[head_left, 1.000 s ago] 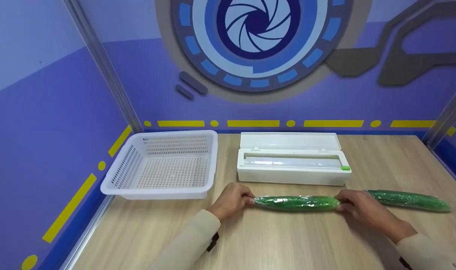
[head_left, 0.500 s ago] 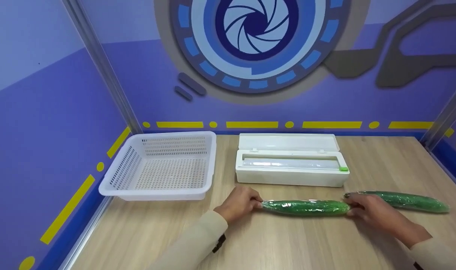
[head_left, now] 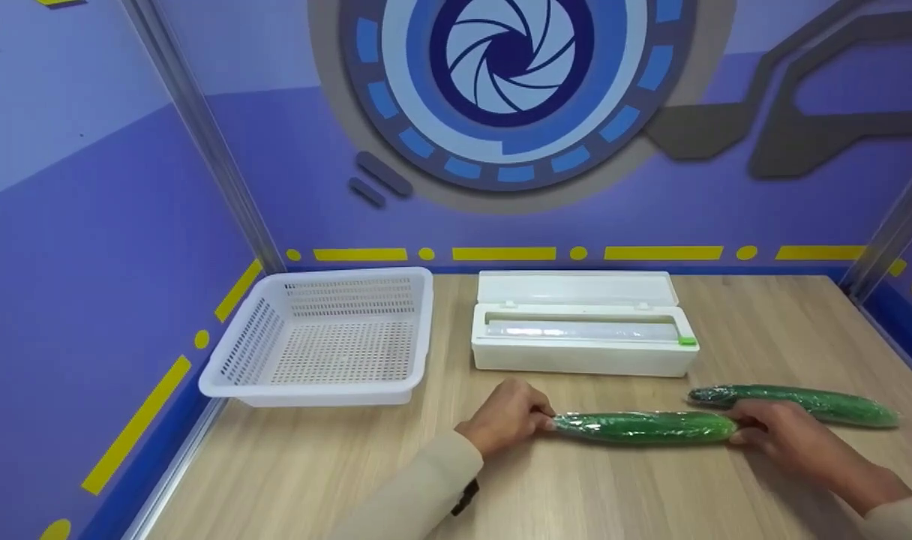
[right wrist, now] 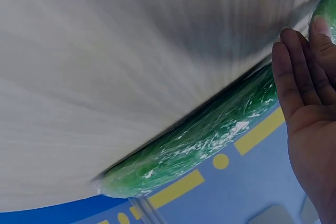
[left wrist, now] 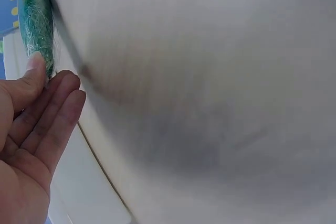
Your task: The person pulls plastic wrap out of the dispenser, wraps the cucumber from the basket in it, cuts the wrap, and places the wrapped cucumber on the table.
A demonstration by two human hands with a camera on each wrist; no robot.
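A cucumber point(head_left: 643, 427) wrapped in shiny cling film lies crosswise between my hands, close over the table. My left hand point(head_left: 507, 418) pinches the film at its left end; in the left wrist view the thumb point(left wrist: 32, 74) presses that end against the fingers. At the lighter green right end, my right hand point(head_left: 790, 435) pinches between thumb and fingers. Behind the right hand a second wrapped cucumber point(head_left: 846, 406) lies on the table, partly covered by that hand. It also shows large in the right wrist view, a wrapped cucumber point(right wrist: 194, 140) beyond the fingers.
A white cling film dispenser point(head_left: 583, 358) stands behind the cucumber, lid up, with a film roll inside and a green slider point(head_left: 686, 340) at its right. Left of it sits a white perforated basket point(head_left: 317, 390). Purple panels point(head_left: 373, 232) border the wooden table point(head_left: 561, 495).
Both hands have moved right and a little nearer to me, carrying the wrapped cucumber between them. More of the second cucumber's left end now shows. The basket and dispenser stay put.
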